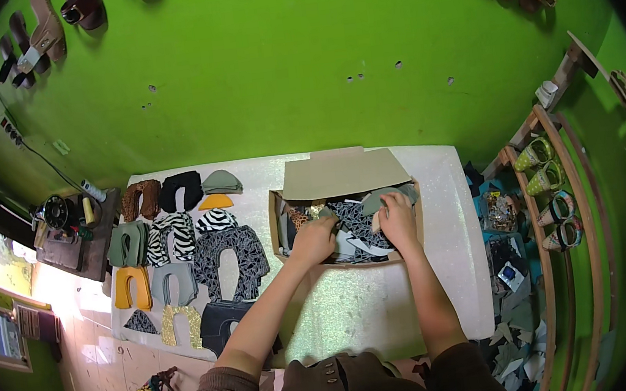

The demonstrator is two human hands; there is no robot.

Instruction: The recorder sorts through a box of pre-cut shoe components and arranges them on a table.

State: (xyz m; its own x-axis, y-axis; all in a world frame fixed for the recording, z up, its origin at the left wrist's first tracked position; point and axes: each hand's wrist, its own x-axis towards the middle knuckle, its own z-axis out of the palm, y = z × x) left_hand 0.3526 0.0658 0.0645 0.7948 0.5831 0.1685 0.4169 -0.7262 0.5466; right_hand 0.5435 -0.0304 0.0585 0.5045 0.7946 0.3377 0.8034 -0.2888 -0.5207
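Observation:
Both my hands are inside an open cardboard box [413,242] of cut shoe-material pieces. My left hand [316,239] reaches in at the box's left half, fingers curled down among the scraps; what they hold, if anything, is hidden. At the right side, my right hand [398,218] pinches a grey-green piece [378,201] near the far wall of the box. Between the hands lie black-and-grey patterned pieces [353,218] and white strips [350,245]. A leopard-print piece [299,217] shows beyond my left hand.
Left of the box, sorted stacks of U-shaped pieces [232,261] cover the pale table [445,288], including zebra [170,239], mustard [133,288] and gold glitter ones [181,328]. A shoe rack [543,247] and scrap heap [514,327] stand right. A small wooden table [79,254] stands left.

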